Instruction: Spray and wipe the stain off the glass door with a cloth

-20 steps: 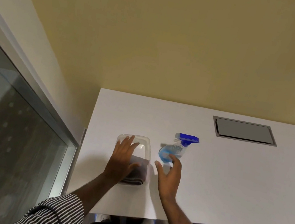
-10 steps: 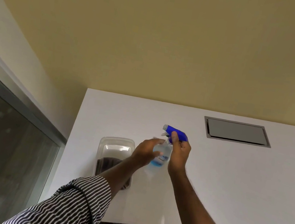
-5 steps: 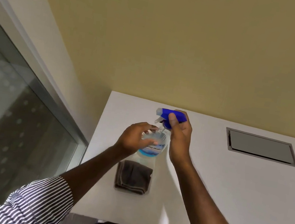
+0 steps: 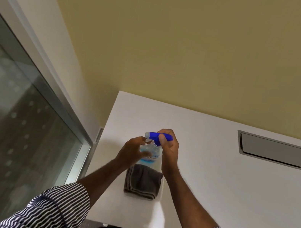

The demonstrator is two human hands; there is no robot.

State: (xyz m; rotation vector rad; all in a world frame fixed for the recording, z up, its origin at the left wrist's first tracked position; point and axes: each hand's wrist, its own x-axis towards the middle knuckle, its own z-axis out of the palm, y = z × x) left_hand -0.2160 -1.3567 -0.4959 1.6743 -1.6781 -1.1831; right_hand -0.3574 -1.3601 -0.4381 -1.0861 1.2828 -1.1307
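The right hand (image 4: 167,151) grips the clear blue-headed spray bottle (image 4: 151,150); the left hand (image 4: 132,151) cups its body; the folded grey cloth (image 4: 142,181) lies just below on the white desk (image 4: 233,188).

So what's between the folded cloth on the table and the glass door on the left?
In the head view, only bare white table and the door's metal frame lie between the grey cloth and the glass door.

bare white table (image 4: 233,188) right, folded cloth (image 4: 142,182) centre, glass door (image 4: 12,129) left
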